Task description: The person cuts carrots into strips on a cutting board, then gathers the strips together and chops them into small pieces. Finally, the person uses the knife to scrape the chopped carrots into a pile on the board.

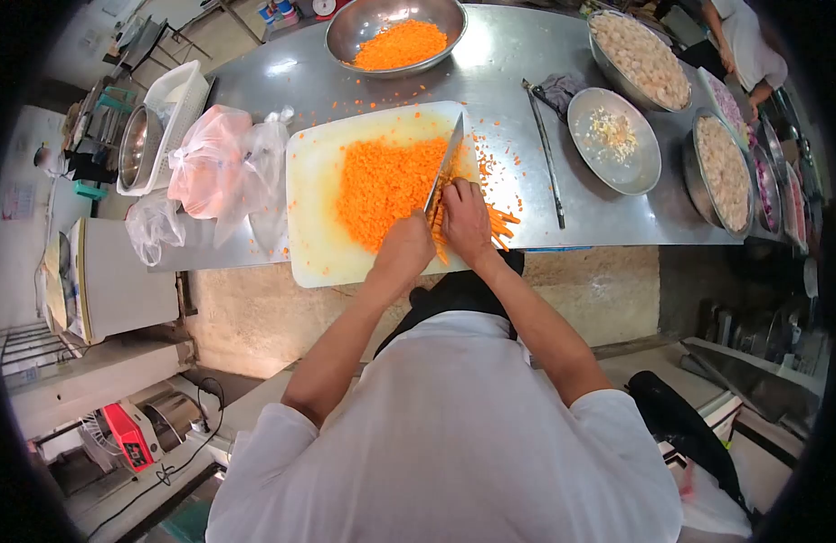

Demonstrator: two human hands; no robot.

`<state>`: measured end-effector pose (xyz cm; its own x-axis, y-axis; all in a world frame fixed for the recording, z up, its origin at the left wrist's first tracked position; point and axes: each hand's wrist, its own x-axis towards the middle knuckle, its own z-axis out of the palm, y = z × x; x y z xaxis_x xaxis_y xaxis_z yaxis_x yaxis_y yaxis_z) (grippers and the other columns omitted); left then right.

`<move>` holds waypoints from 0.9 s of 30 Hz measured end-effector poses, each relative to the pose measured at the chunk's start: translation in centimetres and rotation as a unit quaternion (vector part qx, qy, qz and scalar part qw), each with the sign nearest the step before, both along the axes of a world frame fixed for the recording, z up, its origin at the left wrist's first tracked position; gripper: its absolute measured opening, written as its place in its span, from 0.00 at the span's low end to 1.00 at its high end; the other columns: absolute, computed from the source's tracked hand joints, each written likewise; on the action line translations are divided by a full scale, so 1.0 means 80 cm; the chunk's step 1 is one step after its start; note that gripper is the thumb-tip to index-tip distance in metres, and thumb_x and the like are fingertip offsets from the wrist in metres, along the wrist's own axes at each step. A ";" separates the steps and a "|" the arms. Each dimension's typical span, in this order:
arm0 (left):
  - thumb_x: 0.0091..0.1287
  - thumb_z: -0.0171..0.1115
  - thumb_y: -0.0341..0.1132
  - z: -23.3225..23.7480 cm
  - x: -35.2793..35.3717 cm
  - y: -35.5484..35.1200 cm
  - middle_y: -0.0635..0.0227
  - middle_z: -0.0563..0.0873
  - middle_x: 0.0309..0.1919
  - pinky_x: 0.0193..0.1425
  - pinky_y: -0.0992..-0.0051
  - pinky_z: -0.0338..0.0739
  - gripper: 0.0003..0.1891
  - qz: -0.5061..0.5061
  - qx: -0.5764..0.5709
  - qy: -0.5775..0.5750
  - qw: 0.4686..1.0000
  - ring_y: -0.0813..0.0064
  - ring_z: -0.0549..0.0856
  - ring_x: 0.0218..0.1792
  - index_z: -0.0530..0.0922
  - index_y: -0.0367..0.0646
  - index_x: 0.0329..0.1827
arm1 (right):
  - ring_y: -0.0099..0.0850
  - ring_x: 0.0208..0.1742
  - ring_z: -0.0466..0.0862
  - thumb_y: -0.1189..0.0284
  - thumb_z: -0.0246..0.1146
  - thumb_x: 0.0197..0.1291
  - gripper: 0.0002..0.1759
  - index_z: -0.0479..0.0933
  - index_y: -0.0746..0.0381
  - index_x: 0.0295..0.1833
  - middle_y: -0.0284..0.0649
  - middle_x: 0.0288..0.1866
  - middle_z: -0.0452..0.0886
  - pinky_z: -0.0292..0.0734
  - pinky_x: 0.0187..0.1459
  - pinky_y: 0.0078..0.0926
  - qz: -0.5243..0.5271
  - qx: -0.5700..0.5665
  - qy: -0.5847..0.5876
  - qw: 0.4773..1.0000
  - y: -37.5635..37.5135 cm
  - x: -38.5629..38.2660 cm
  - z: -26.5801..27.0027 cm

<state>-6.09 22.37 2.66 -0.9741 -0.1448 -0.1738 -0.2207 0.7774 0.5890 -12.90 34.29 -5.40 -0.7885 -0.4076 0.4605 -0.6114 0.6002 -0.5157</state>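
Observation:
A white cutting board lies at the near edge of the metal table. My left hand is wrapped round the handle of a kitchen knife, whose blade points away from me over the board. Just right of the blade, my right hand presses down on a bundle of carrot sticks, their ends poking out past the fingers toward the board's right edge. A wide heap of finely diced carrot covers the middle of the board, left of the knife. Small carrot bits are scattered to the right.
A metal bowl of diced carrot stands beyond the board. Filled plastic bags and a white basket sit left. Rightward are a thin rod, a bowl with chopped pieces and bowls of pale chunks. Another person stands far right.

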 end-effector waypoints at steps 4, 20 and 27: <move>0.68 0.51 0.30 0.034 0.036 0.005 0.36 0.80 0.27 0.38 0.48 0.75 0.10 -0.004 0.012 -0.064 0.998 0.38 0.82 0.33 0.74 0.28 0.37 | 0.48 0.47 0.72 0.80 0.58 0.52 0.10 0.70 0.65 0.41 0.48 0.45 0.71 0.70 0.47 0.41 -0.002 0.003 -0.009 1.000 -0.002 -0.004 0.005; 0.60 0.52 0.24 0.016 0.003 -0.020 0.36 0.81 0.25 0.36 0.49 0.77 0.07 -0.009 -0.039 0.023 0.999 0.40 0.83 0.31 0.74 0.27 0.37 | 0.53 0.57 0.73 0.70 0.61 0.61 0.19 0.71 0.68 0.55 0.54 0.54 0.74 0.68 0.60 0.45 0.026 -0.057 -0.054 0.997 0.032 -0.005 0.019; 0.60 0.51 0.24 -0.028 0.009 -0.036 0.37 0.80 0.24 0.34 0.50 0.77 0.07 -0.012 -0.077 0.022 0.997 0.41 0.83 0.29 0.73 0.27 0.37 | 0.50 0.58 0.74 0.72 0.55 0.65 0.19 0.70 0.66 0.60 0.53 0.55 0.75 0.69 0.61 0.40 0.031 -0.042 -0.086 0.995 0.037 0.007 -0.002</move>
<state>-5.35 19.47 0.45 -0.9837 -0.1437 -0.1082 -0.1780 0.8644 0.4703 -12.37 37.28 -5.53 -0.8332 -0.4239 0.3550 -0.5440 0.5135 -0.6636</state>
